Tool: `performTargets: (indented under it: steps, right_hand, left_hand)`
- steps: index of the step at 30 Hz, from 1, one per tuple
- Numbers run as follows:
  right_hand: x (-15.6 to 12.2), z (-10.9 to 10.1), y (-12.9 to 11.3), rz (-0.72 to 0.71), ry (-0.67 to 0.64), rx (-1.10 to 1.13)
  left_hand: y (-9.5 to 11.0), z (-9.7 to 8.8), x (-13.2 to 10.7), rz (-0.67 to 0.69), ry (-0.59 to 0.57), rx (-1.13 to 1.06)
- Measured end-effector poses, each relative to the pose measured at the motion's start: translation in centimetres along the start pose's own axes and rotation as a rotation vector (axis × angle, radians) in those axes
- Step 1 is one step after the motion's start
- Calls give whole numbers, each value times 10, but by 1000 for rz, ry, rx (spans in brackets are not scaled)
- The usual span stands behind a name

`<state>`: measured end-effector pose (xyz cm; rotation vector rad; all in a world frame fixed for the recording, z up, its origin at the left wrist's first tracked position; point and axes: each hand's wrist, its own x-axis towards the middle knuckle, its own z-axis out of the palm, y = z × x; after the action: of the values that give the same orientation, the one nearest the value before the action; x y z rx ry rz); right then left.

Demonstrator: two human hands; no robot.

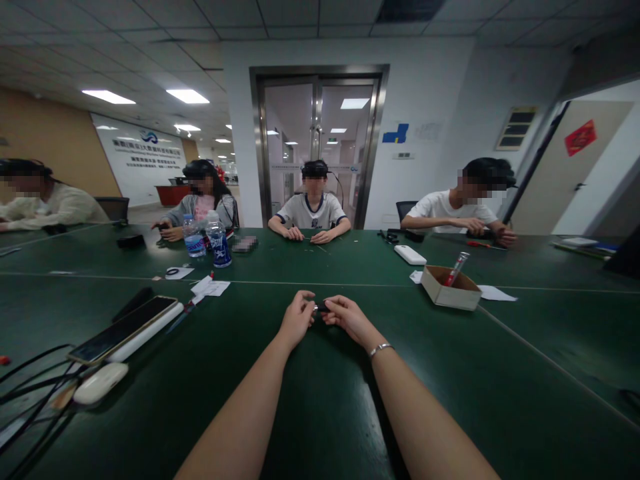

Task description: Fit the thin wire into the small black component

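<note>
Just above the green table (330,400), my two hands meet in the middle of the view. A small dark piece with a shiny, silvery end (321,308) spans the gap between them; it is too small to name. My left hand (299,319) is closed, its fingertips pinching the silvery end. From the other side my right hand (350,319), with a silver bracelet (381,349) at the wrist, pinches the dark end between thumb and fingers. Part of the piece is hidden by my fingertips.
To the left lie a phone (125,328), a white oval device (101,383) and black cables (37,380). Two bottles (219,241) stand farther back. An open box (450,293) sits at the right, near a white case (410,255). Several people sit around the table.
</note>
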<state>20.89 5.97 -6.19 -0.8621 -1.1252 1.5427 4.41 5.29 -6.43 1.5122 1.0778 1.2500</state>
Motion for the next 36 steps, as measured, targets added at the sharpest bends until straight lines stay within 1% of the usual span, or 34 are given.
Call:
performTargets:
  steps: [3,6,10,15,19,22,26,29,32,36]
  right_hand:
    - [1,0,0,9,-4,-5]
    - [0,0,0,4,-4,6]
    - [-1,0,-1,-4,-16,4]
    - [-1,0,-1,0,-4,18]
    - [0,1,0,5,-8,16]
    - [0,0,0,3,-4,23]
    - [1,0,0,4,-7,12]
    - [1,0,0,3,-5,16]
    - [1,0,0,10,-6,9]
    - [0,0,-1,4,-9,17]
  left_hand:
    - [2,-1,0,3,-34,27]
    - [2,0,1,-18,-76,-16]
    - [1,2,2,-31,-85,-31]
    - [0,2,2,-17,-44,8]
    - [0,0,2,-22,-61,8]
    - [1,0,2,-35,-23,16]
    - [1,0,2,-41,-48,28]
    - [2,0,1,-19,-42,53]
    - [3,0,0,-8,-63,63]
    - [3,0,0,3,-39,79]
